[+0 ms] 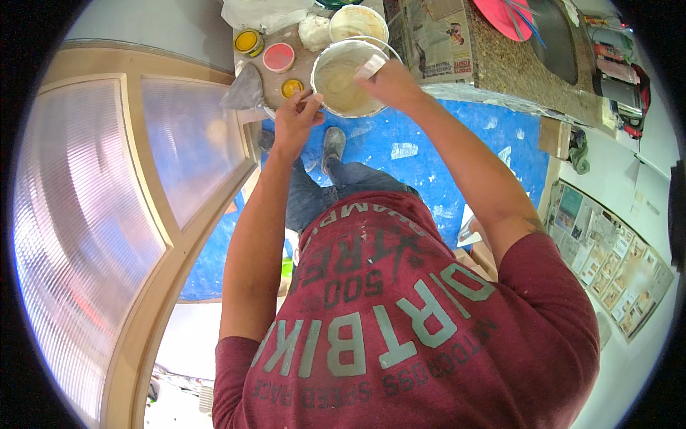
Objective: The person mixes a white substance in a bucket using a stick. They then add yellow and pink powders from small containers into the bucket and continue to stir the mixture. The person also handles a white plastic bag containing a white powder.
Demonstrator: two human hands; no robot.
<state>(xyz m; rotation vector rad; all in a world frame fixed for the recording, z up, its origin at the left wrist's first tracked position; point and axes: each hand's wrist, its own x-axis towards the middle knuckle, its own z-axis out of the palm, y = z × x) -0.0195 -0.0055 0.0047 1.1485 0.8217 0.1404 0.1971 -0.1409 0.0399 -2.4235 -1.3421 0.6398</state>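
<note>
A white bucket [348, 112] stands at the top centre, holding a beige-grey paste or liquid. My left hand [294, 120] is at its near left rim, thumb and fingers closed on the edge. Over the opposite side of the opening is my right hand [393, 84], closed around a small whitish flat-sided object [371, 66] that reaches over the paste. The fist hides the rest of this object, and I cannot tell its kind. Just left of the bucket sits a small open pot of yellow paint [291, 88].
A pink-filled tub [279, 57], a yellow tin [249, 42] and a second white bucket [359, 23] stand close by. A stone countertop [500, 79] partly under newspaper [439, 39] lies right. A framed ribbed-glass door [93, 207] rises left. Blue sheeting [457, 150] covers the floor.
</note>
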